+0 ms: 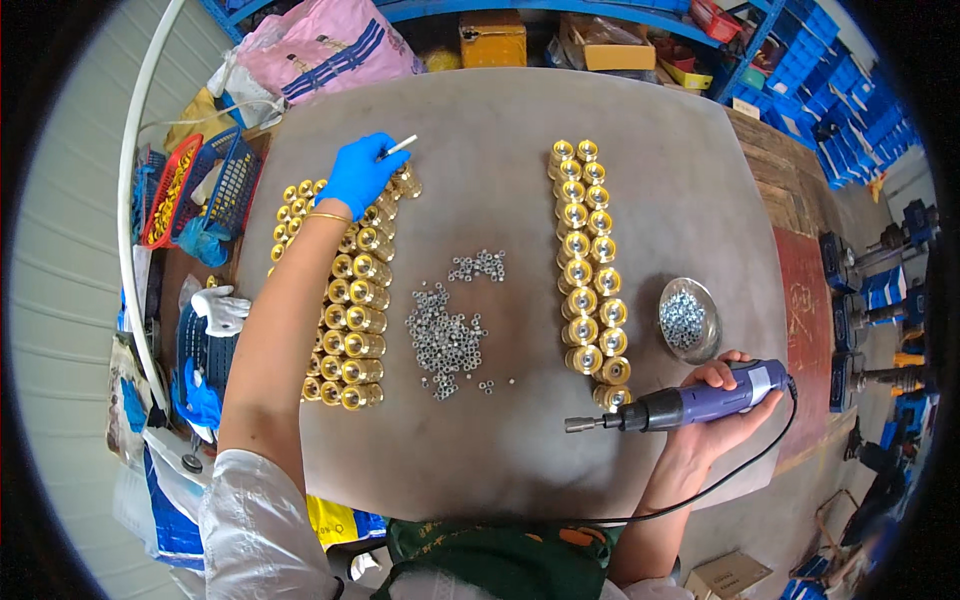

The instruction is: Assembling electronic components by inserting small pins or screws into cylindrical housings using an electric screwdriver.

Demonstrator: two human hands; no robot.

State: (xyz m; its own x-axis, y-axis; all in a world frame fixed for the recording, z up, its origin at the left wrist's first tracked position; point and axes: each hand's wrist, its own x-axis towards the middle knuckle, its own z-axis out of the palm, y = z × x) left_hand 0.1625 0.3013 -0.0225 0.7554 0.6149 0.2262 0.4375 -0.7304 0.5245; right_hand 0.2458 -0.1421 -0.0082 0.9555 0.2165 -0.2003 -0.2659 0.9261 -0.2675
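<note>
Grey tabletop [510, 220]; block of brass fittings [362, 318] on L side, double column [576, 245] of same R of ctr; purple elec. screwdriver [705, 404] in R hand [718, 434], fingers wrapped round body, tip nr column's bottom; loose nuts [445, 335] btwn; blue-gloved L hand [360, 175] at block's top, fingers closed on slim white stick [402, 146]

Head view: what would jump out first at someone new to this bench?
Probably the purple corded electric screwdriver in the right hand, at the lower right, and the blue-gloved left hand gripping a slim white stick at the upper left. Next, the gold-coloured cylindrical fittings, standing in rows left and right, with loose small silver nuts between them.
</note>
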